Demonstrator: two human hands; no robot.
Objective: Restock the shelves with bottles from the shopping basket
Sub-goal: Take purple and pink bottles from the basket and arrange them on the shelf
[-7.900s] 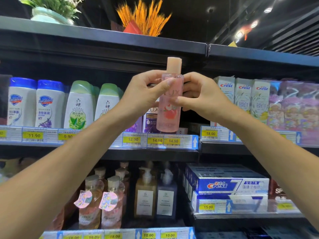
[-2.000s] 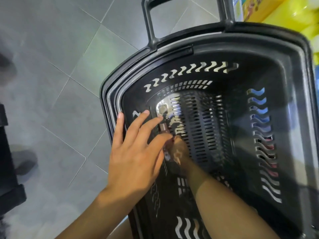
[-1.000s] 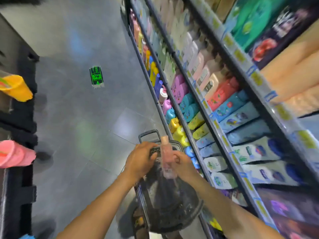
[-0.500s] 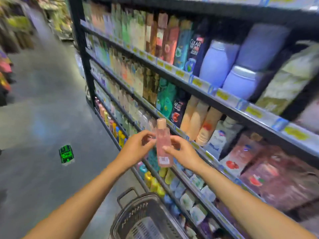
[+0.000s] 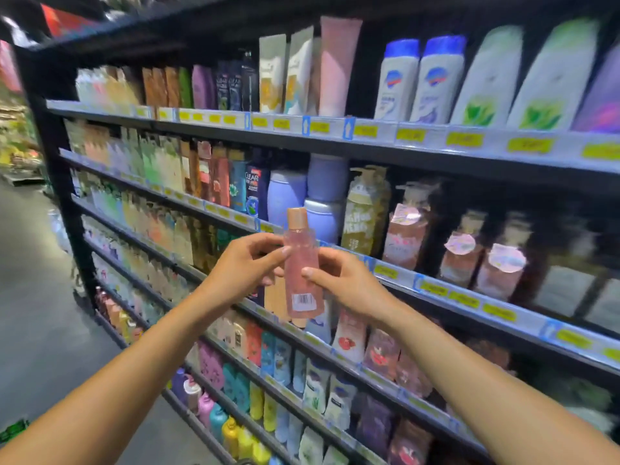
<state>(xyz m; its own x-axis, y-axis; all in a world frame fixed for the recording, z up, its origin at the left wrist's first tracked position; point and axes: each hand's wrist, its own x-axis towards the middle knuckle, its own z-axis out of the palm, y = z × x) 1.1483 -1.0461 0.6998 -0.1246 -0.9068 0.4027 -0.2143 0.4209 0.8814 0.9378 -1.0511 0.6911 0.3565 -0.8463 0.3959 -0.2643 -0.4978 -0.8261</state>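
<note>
Both hands pinch one pink bottle, upright, barcode sticker facing the camera. Left hand comes in from 9 o'clock, thumb and fingertips curled onto the bottle's upper side just under the neck. Right hand comes in from 3 o'clock, thumb across the front at mid-body, other fingers hidden behind. Firm two-hand hold, neither hand slack. Tan cap on, at 12 o'clock of the grip.

The bottle is in the air in front of the shelves, not resting on anything. Behind it at 12 o'clock are lavender jars. At 2 o'clock are pump bottles with pink contents and round tags. The price-tag rail of that shelf runs off toward 4 o'clock. Higher up at 1 o'clock are white bottles with blue caps on the top shelf. More rows are packed below at 6 o'clock. Grey floor at 9 o'clock.

Progress, my read: mid-task, one bottle picked and carried, not yet shelved. Left to do: find its matching row, set it down, let go. I cannot tell the target slot. The basket is not clearly in view, so I cannot tell how many bottles remain.
</note>
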